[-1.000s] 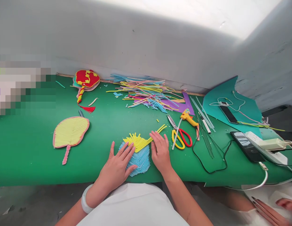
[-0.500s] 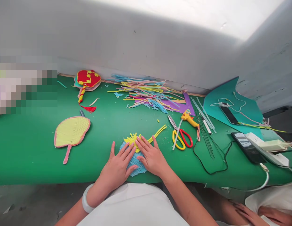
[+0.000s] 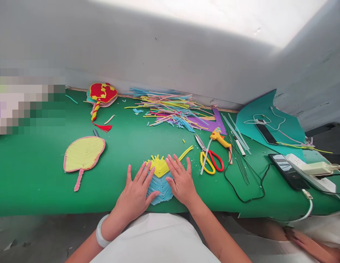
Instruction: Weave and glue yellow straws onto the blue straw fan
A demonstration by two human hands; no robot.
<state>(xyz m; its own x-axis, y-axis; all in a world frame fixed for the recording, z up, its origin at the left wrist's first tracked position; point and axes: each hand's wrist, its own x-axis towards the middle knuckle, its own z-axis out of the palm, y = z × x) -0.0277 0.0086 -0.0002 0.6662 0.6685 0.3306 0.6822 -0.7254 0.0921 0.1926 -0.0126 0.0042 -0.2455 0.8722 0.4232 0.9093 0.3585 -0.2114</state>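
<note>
Mat of blue and yellow strips [image 3: 160,181] lies near the front edge of the table [image 3: 35,197], left hand [image 3: 135,187] and right hand [image 3: 182,182] splayed over its sides, clamping nothing. It looks light, soft and bendy; the blue part [image 3: 161,191] seems safest to hold, since the yellow ends [image 3: 186,152] beyond might pull free.

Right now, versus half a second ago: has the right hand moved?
Yes: the right hand has shifted slightly right, toward the unmoved scissors, uncovering more of the yellow strips.
</note>
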